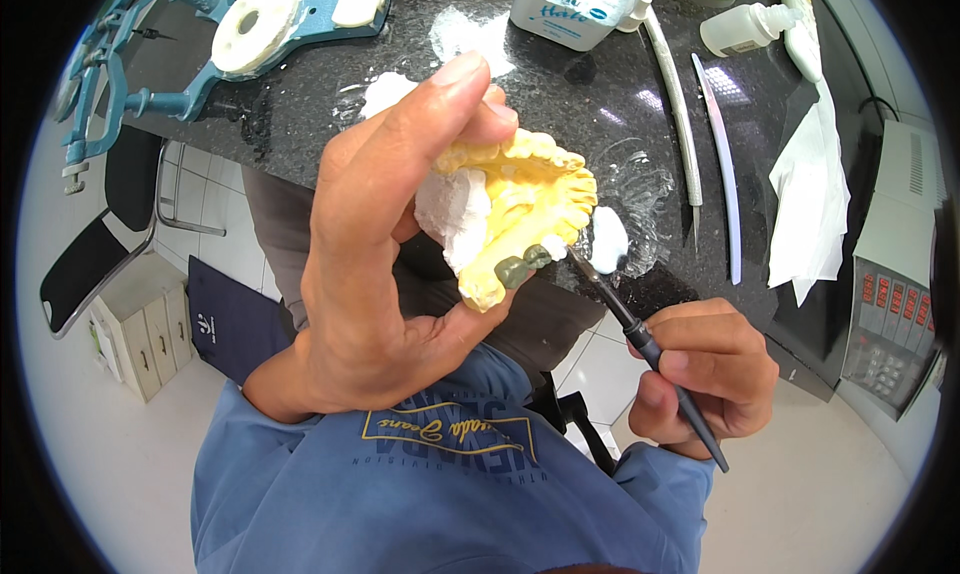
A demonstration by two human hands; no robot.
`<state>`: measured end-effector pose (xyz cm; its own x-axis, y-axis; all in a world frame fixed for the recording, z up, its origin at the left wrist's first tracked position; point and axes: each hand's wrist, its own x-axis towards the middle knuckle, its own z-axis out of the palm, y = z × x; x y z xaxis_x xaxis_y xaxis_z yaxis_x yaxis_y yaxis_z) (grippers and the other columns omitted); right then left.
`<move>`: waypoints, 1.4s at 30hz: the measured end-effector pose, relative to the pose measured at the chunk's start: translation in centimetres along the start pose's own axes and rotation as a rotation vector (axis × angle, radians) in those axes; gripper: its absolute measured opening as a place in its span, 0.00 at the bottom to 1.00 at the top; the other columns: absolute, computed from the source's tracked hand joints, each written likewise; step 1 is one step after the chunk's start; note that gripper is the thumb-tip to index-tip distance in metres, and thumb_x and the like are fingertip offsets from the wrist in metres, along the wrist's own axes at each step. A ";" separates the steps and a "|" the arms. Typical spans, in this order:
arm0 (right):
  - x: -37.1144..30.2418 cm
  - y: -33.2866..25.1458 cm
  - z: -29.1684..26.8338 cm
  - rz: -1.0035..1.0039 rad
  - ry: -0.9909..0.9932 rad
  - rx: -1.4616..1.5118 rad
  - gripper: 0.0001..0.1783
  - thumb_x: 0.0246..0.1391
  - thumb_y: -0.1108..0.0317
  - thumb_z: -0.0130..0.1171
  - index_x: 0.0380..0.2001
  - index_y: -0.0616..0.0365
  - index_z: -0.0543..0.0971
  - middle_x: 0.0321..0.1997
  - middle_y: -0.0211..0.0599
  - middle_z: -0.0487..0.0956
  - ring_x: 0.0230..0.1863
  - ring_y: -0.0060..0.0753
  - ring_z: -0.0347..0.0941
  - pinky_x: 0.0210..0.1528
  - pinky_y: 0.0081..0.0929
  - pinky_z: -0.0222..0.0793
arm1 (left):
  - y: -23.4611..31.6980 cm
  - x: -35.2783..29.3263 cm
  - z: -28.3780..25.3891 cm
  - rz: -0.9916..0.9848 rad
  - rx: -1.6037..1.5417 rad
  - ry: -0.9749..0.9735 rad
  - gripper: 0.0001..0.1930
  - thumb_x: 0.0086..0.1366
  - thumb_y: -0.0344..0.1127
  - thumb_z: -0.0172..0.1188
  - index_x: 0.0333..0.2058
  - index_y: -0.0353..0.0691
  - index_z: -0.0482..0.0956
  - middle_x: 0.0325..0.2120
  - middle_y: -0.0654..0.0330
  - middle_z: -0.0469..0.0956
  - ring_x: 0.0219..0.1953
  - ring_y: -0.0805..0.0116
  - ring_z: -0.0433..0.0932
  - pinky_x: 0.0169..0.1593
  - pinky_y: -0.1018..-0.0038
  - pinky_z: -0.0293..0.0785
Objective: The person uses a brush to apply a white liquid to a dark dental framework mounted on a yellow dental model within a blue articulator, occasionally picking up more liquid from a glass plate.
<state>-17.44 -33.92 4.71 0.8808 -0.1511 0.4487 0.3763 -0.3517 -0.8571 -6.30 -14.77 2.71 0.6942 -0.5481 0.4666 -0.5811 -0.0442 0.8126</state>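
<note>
My left hand (345, 244) holds up a yellow dental cast (535, 199), thumb below and fingers over its top edge. A rough white mass (453, 219) covers part of the cast's inner side. Two dark green tooth shapes (512, 273) sit on the lower part of the tooth row, with a small white tooth (553, 246) beside them. My right hand (712, 369) grips a slim black brush (648, 342) like a pen. Its tip meets or nearly meets the cast beside the white tooth. Just beyond lies a white blob of paste (609, 240) on the counter.
On the dark speckled counter (285, 114) stand a blue articulator (290, 34), a white tub (575, 9) and a small white bottle (745, 30). Two slender tools (722, 164) and a white tissue (812, 209) lie at right. White powder (470, 42) is spilled behind the cast.
</note>
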 end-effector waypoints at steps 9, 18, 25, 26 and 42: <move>-0.1 -0.1 0.0 0.009 0.008 0.009 0.16 0.32 0.80 0.71 0.27 0.61 0.76 0.25 0.42 0.78 0.24 0.38 0.78 0.24 0.26 0.75 | -0.1 0.0 -0.2 0.011 -0.018 -0.014 0.50 0.44 0.13 0.65 0.63 0.32 0.44 0.53 0.46 0.62 0.59 0.46 0.65 0.53 0.63 0.76; 0.0 -0.2 0.0 0.019 -0.004 0.010 0.16 0.32 0.81 0.71 0.28 0.60 0.76 0.25 0.41 0.78 0.24 0.37 0.78 0.25 0.26 0.75 | -0.1 -0.1 -0.1 0.006 -0.008 -0.003 0.50 0.44 0.13 0.65 0.63 0.32 0.44 0.53 0.46 0.62 0.58 0.46 0.66 0.53 0.63 0.76; 0.2 -0.2 0.0 0.007 -0.033 -0.018 0.16 0.32 0.80 0.70 0.28 0.60 0.76 0.25 0.41 0.78 0.24 0.37 0.78 0.25 0.26 0.75 | 0.1 0.0 -0.1 -0.009 0.013 -0.003 0.50 0.43 0.13 0.64 0.63 0.32 0.45 0.52 0.47 0.62 0.58 0.45 0.65 0.54 0.62 0.75; 0.2 -0.2 0.0 0.008 -0.032 -0.022 0.16 0.32 0.80 0.70 0.28 0.60 0.76 0.25 0.41 0.78 0.24 0.38 0.78 0.25 0.26 0.75 | 0.0 0.0 -0.1 -0.005 0.013 -0.002 0.50 0.43 0.13 0.64 0.63 0.32 0.45 0.52 0.47 0.62 0.58 0.45 0.65 0.54 0.63 0.75; 0.2 -0.2 -0.2 0.016 -0.047 -0.024 0.16 0.32 0.80 0.70 0.27 0.61 0.76 0.25 0.42 0.78 0.24 0.38 0.78 0.25 0.26 0.76 | 0.0 -0.1 -0.2 -0.006 0.038 -0.013 0.49 0.44 0.13 0.64 0.63 0.31 0.45 0.52 0.47 0.62 0.58 0.46 0.65 0.52 0.64 0.76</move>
<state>-17.41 -34.08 5.02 0.8994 -0.1134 0.4221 0.3557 -0.3713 -0.8577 -6.28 -14.56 2.78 0.6921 -0.5587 0.4569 -0.5929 -0.0791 0.8014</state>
